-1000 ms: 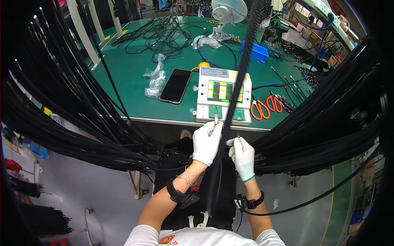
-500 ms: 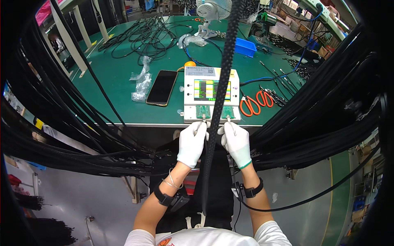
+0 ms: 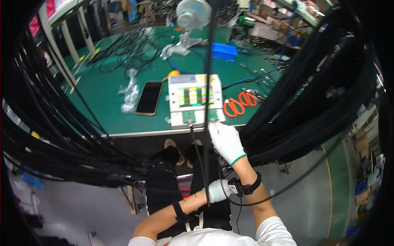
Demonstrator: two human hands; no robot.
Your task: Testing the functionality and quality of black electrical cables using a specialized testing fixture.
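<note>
On the table's near edge stands a white tester box [image 3: 175, 119] with a lit colour screen and two green circuit boards along its front. A black cable [image 3: 196, 144] is plugged into the left board and hangs down over the edge. My right hand [image 3: 226, 141], in a white glove, pinches a cable plug at the right board; the glove covers most of the plug. My left hand [image 3: 218, 190], also gloved, is low over my lap beside my right forearm. Its fingers are hidden behind the forearm and the strapped-on device.
Orange-handled scissors [image 3: 234, 108] lie right of the tester, a phone [image 3: 149, 98] and clear plastic wrap [image 3: 131, 98] left. Behind are a small fan [image 3: 193, 15], blue tray [image 3: 223, 52] and tangled black cables [image 3: 123, 51]. Black cable bundles [image 3: 303, 98] hang on both sides; one strand crosses the view.
My left hand has let go of the left plug and dropped back beside my right forearm. The left cable stays plugged in. My right hand is still at the right board. The view has shifted.
</note>
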